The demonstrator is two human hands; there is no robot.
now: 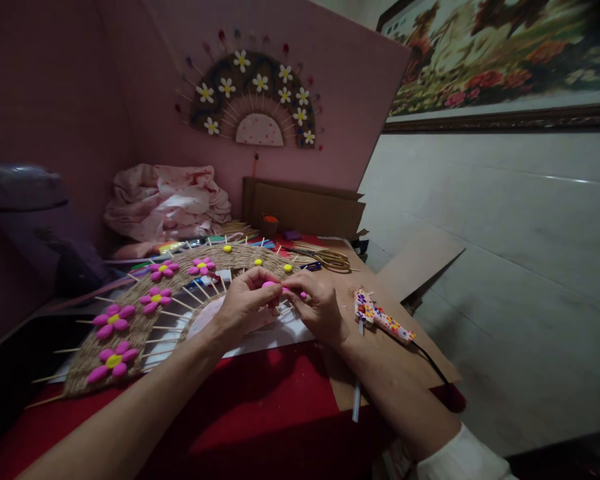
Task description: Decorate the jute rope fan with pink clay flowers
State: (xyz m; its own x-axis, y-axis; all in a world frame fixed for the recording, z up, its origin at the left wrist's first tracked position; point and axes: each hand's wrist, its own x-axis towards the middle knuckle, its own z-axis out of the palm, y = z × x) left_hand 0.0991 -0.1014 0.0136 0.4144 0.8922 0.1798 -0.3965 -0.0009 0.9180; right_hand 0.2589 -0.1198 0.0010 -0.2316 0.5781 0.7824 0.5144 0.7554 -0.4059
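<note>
My left hand (250, 297) and my right hand (320, 310) meet above the table, fingertips pinched together around soft-looking pink clay (271, 285). A bit of the same pink shows at the right fingers; whether it is one piece or two is hidden. Under and left of the hands lies a half-ring fan wrapped in twine (87, 363), with thin wooden sticks poking out. Several pink flowers (114, 321) with yellow centres sit on its left side. Toward its right, yellow dots (259, 263) stand without petals.
A flower-patterned glue gun (387, 321) with a clear glue stick (357, 400) lies on cardboard (410, 367) at right. Gold-handled scissors (334, 260) lie behind. A finished-looking fan (260, 63) hangs on the pink wall. Crumpled pink cloth (167, 200) sits at back left.
</note>
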